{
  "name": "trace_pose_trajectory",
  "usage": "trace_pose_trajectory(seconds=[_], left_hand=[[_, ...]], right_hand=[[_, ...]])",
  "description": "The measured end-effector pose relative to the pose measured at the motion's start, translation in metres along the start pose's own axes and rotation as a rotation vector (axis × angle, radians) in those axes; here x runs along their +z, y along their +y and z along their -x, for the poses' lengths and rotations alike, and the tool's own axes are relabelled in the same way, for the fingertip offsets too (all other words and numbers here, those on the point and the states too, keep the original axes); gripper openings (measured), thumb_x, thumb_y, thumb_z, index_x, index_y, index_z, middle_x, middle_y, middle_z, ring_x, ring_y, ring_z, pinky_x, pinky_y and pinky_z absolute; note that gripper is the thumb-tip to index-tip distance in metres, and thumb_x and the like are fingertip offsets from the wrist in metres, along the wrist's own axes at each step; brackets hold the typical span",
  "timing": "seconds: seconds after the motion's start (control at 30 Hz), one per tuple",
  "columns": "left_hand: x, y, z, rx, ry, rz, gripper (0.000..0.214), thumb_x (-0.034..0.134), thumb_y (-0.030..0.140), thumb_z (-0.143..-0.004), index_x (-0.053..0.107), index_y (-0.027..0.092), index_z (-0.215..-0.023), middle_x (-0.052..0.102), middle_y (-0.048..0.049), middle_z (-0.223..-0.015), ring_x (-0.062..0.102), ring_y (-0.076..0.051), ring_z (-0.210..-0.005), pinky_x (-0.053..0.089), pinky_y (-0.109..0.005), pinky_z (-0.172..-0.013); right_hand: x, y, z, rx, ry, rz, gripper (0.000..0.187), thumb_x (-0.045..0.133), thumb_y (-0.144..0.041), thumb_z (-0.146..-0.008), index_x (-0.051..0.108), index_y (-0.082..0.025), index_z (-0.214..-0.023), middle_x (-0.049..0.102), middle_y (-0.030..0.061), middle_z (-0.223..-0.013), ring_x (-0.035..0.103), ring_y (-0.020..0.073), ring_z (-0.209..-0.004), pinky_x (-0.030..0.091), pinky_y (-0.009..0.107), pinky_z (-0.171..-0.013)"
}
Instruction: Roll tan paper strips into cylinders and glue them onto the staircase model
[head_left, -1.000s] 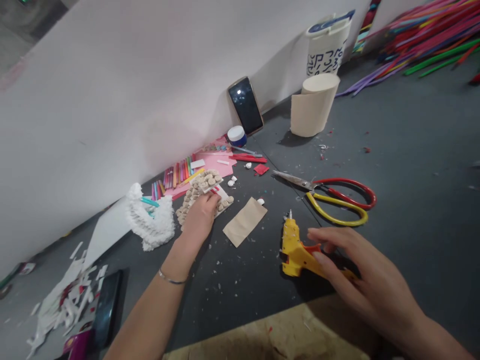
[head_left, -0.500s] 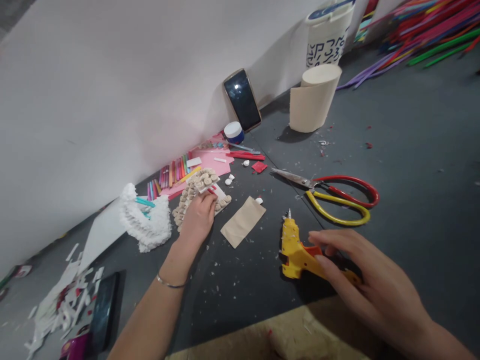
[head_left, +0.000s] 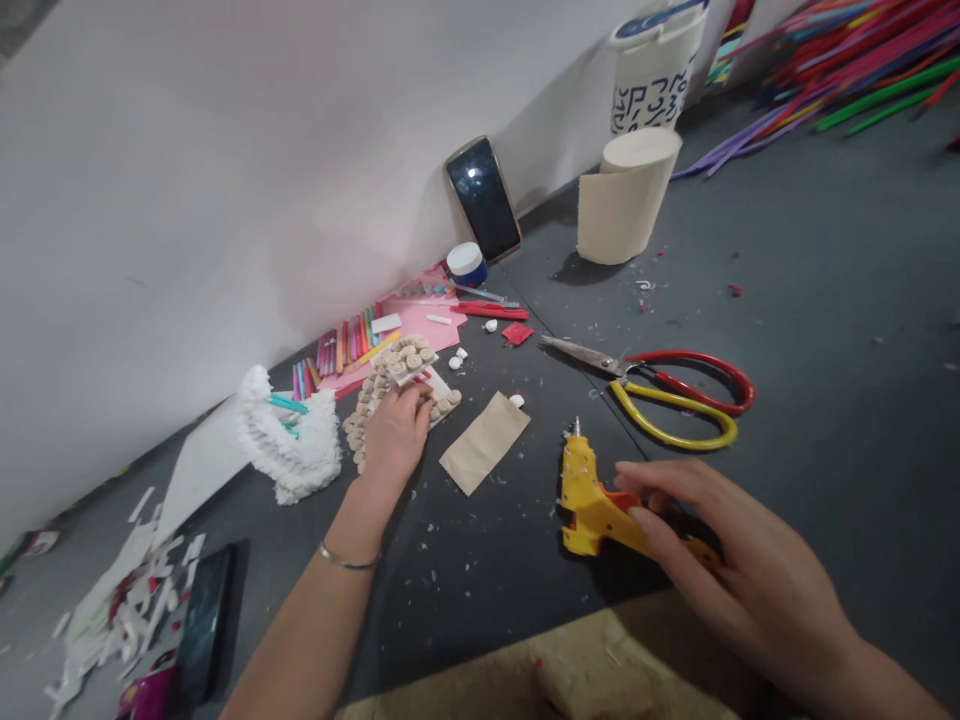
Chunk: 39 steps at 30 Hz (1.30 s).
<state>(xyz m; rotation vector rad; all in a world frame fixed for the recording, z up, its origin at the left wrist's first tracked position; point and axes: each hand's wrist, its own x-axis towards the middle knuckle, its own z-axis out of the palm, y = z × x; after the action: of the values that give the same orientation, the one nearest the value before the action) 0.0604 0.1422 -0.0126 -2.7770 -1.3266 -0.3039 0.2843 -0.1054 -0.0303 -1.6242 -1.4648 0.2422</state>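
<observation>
My left hand (head_left: 397, 428) is closed at a white-backed craft piece (head_left: 367, 405) covered in small beige rolled knobs. Its fingertips are bent against the piece, under a raised knobbly flap, and partly hidden. A silver bangle circles that wrist. My right hand (head_left: 724, 545) curls around the handle of a yellow glue gun (head_left: 589, 500) lying on the dark table, thumb on the near side and fingers by the orange trigger. Between the hands lies a beige fabric strip (head_left: 484, 445) with zigzag-cut ends. A fluffy white craft piece (head_left: 300, 455) with turquoise bits sits left of my left hand.
Scissors (head_left: 667, 385) with red and yellow handles lie beyond the glue gun. Behind stand a beige fabric roll (head_left: 622, 205), a patterned cup (head_left: 652, 75), a phone (head_left: 484, 195) and a small jar (head_left: 466, 263). Pipe cleaners (head_left: 847, 90) lie far right, white scraps (head_left: 142, 610) left.
The view has shifted very slightly. Both hands, the glue gun and the knobbly craft piece stay almost where they were.
</observation>
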Motion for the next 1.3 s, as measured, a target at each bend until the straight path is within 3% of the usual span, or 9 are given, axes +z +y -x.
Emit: trace_pose_trajectory(seconds=[0.2,0.57,1.1,1.3], left_hand=[[0.0006,-0.0024,-0.0018,-0.001,0.001,0.051,0.017,0.054,0.025,-0.091,0.068,0.020,-0.099,0.070,-0.0094,-0.104,0.064,-0.026,-0.101,0.050,-0.040,-0.090],[-0.0002,-0.0030,-0.0044,0.017,-0.012,0.077,0.016,0.055,0.019,-0.089,0.069,0.020,-0.097,0.072,-0.0089,-0.100,0.065,-0.027,-0.097,0.051,-0.041,-0.086],[-0.0029,-0.0058,-0.0063,0.114,-0.070,0.122,0.032,0.045,0.005,-0.083,0.070,0.018,-0.098,0.071,-0.0085,-0.107,0.065,-0.024,-0.100,0.051,-0.039,-0.090],[-0.0060,-0.0069,-0.0040,0.103,-0.085,0.157,0.030,0.046,0.007,-0.086,0.071,0.019,-0.097,0.072,-0.0065,-0.107,0.065,-0.024,-0.100,0.051,-0.039,-0.089]], right_hand=[[-0.0021,-0.0017,-0.0017,0.010,-0.017,-0.016,0.021,0.050,-0.025,-0.094,0.057,-0.024,-0.113,0.070,0.0037,-0.092,0.068,0.0158,-0.075,0.054,0.027,-0.067],[-0.0023,-0.0034,-0.0033,0.029,-0.011,-0.030,0.016,0.050,-0.026,-0.094,0.059,-0.024,-0.108,0.072,0.0024,-0.090,0.069,0.0152,-0.076,0.055,0.025,-0.065],[-0.0023,-0.0008,0.0006,0.025,-0.032,-0.048,0.017,0.050,-0.024,-0.095,0.059,-0.025,-0.109,0.072,0.0019,-0.091,0.070,0.0149,-0.078,0.054,0.025,-0.066],[-0.0022,-0.0016,-0.0008,0.036,-0.026,-0.052,0.017,0.051,-0.024,-0.094,0.060,-0.025,-0.108,0.072,0.0014,-0.091,0.070,0.0150,-0.078,0.054,0.025,-0.067]])
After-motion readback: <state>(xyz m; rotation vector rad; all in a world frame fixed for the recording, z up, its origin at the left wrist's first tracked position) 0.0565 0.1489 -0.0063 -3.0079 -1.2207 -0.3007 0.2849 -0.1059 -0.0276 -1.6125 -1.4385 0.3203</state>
